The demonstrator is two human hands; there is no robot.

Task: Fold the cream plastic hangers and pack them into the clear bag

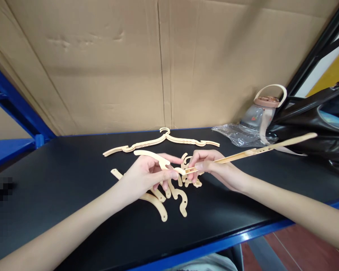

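My left hand (147, 174) is closed on a curved beige plastic hanger piece (151, 155), held just above the black table (73, 177). My right hand (211, 167) pinches the near end of a long straight beige hanger arm (265, 149) that points up to the right. The two pieces meet end to end between my fingertips. Several loose curved hanger parts (180, 197) lie on the table under my hands. A whole beige hanger (164, 141) lies flat behind them.
A cardboard sheet (158, 64) forms the back wall. At the right stand a clear water bottle with a strap (258, 113), a crumpled plastic bag (237, 134) and a black bag (319, 120). Blue shelf frame (19, 113) at left; the table's blue front edge (243, 235) is near.
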